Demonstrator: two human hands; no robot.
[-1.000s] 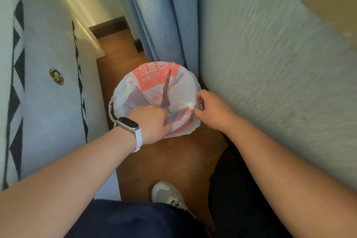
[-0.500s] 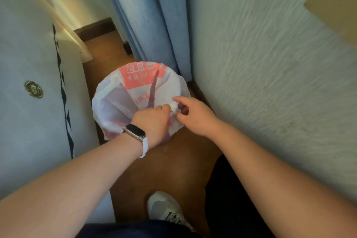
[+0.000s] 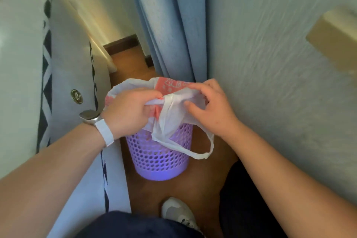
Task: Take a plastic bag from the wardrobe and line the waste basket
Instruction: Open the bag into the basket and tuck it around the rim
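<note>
Gripping one white-and-red plastic bag (image 3: 170, 114) over one upright lilac perforated waste basket (image 3: 160, 152), mouth facing up, the watch-wearing left hand (image 3: 129, 112) pinches bunched film near the rim; the right hand (image 3: 208, 106) curls fingers around the bag's other edge, one handle loop (image 3: 202, 152) dangling right over the wooden floor (image 3: 204, 179)

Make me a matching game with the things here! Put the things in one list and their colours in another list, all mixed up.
Things:
1. waste basket
2. plastic bag
3. curtain
4. watch strap

Colours:
A. plain white
B. blue
C. purple with holes
D. white with red-orange print

Right pairs: 1-C, 2-D, 3-B, 4-A.

Both the left hand and the right hand are holding the plastic bag over the waste basket.
</note>
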